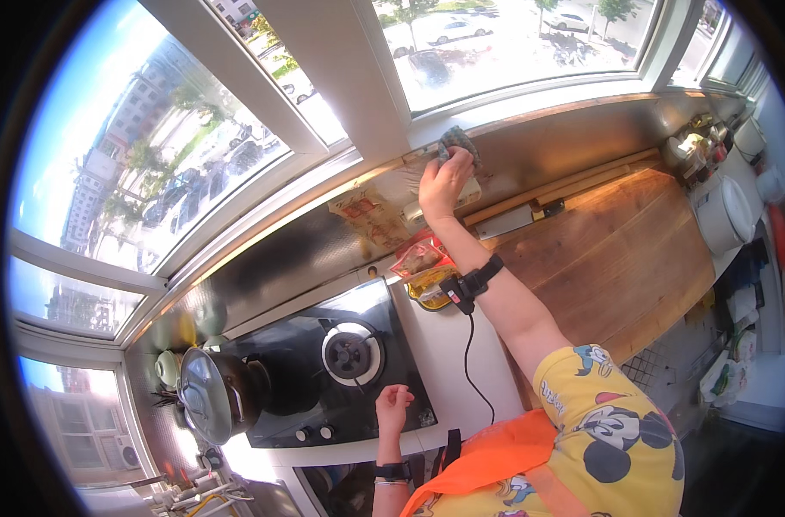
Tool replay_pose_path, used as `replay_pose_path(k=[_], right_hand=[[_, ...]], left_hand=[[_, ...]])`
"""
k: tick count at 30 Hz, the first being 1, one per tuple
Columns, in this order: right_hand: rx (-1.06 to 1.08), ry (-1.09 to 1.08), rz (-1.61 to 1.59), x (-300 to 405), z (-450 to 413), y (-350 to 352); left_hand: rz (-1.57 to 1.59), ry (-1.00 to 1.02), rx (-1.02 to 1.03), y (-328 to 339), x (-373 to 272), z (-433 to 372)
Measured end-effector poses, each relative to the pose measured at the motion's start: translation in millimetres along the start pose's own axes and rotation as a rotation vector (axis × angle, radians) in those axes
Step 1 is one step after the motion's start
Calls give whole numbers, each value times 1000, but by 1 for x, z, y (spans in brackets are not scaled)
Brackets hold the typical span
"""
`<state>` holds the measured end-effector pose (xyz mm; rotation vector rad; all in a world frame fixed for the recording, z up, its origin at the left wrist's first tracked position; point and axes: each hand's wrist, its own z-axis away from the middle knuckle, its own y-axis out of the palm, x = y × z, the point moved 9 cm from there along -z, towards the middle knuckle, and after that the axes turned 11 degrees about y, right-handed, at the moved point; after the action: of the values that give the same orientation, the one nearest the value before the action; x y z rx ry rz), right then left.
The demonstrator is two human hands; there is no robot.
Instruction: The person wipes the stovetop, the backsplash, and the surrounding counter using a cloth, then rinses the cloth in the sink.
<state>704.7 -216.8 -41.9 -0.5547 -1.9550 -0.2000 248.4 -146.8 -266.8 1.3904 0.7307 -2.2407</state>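
Note:
My right hand (pixel 445 182) reaches up to the metal backsplash (pixel 560 139) just under the windowsill. Its fingers press a patterned cleaning cloth (pixel 460 143) against the top of that wall. Down by the front of the black glass gas hob (pixel 289 362), my left hand (pixel 394 404) is held with curled fingers and nothing visible in it. Below my right forearm, a red plastic food packet (pixel 421 257) and a yellow packet (pixel 430 289) lie on the white counter (pixel 454 362). A paper sheet with red marks (pixel 370 216) is against the backsplash.
A large pot with a glass lid (pixel 205 395) stands at the hob's left. A cleaver (pixel 507 223) and long wooden rods (pixel 564 185) lie along the back of the wooden board (pixel 612 258). A white lidded bucket (pixel 722 216) stands at the far right. A black cable (pixel 471 362) hangs from my right wrist strap.

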Motion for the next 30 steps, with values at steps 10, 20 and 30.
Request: replay_pose_path(k=[10,20,30], right_hand=[[103,72,87,-65,-42,-13],[675,-855,287,-16,106,23],[858,-759,255,-46,86,9]], left_hand=[[-11,90,77,18,-32,-27],[-2,72,40,5,-18,-24],[13,5,53,5,-3,-30]])
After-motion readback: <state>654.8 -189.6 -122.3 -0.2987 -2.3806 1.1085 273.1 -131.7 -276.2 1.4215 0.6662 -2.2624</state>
